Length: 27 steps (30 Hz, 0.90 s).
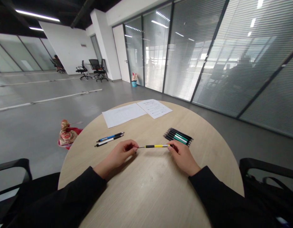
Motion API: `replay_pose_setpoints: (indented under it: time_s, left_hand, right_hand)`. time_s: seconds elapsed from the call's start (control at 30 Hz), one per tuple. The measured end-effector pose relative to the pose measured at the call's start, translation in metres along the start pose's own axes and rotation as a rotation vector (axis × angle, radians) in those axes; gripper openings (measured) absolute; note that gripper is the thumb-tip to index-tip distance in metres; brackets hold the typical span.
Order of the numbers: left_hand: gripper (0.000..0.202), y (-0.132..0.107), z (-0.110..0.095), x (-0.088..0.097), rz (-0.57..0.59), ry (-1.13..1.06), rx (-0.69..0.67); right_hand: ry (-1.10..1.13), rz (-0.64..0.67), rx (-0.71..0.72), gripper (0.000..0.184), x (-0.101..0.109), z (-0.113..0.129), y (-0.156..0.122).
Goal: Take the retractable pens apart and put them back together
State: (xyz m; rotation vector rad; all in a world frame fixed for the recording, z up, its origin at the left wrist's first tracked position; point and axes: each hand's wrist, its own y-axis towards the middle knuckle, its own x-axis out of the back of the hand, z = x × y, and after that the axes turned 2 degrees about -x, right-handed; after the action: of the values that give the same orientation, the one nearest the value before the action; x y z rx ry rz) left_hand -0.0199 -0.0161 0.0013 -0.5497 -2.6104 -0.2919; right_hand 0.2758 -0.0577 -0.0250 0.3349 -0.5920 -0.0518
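Observation:
A yellow pen barrel with a black section (158, 146) lies level just above the table, its right end pinched between the thumb and fingers of my right hand (183, 156). From its left end a thin dark rod that looks like a refill (141, 147) reaches to my left hand (120, 155), whose thumb and fingertips close on it. How far the rod goes inside the barrel is hidden. Beyond my left hand lie a blue pen (109, 137) and a white pen (108, 141). A row of several black, green and white pens (178, 135) lies behind my right hand.
Two printed sheets (124, 114) lie towards the far edge of the round wooden table (141, 193). Black chair armrests (267, 166) flank it on both sides. A patterned bag (68, 134) sits on the floor to the left. Glass partitions with blinds stand behind.

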Motion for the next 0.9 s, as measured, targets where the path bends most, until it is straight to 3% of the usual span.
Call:
replay_pose_setpoints:
  time_s: [0.13, 0.37, 0.5, 0.9]
  left_hand:
    - [0.018, 0.001, 0.002, 0.002, -0.044, 0.069, -0.023]
    - [0.018, 0.006, 0.014, 0.010, -0.265, 0.229, 0.001]
    - [0.016, 0.007, 0.013, 0.011, -0.319, 0.254, -0.010]
    - [0.016, 0.000, -0.002, 0.002, -0.178, 0.277, -0.115]
  right_hand:
    - [-0.004, -0.005, -0.009, 0.022, 0.000, 0.000, 0.000]
    - [-0.039, -0.045, -0.068, 0.023, -0.002, -0.007, 0.000]
    - [-0.086, -0.039, -0.080, 0.023, -0.003, -0.009, -0.001]
    - [-0.397, 0.113, 0.021, 0.028, -0.015, 0.005, -0.008]
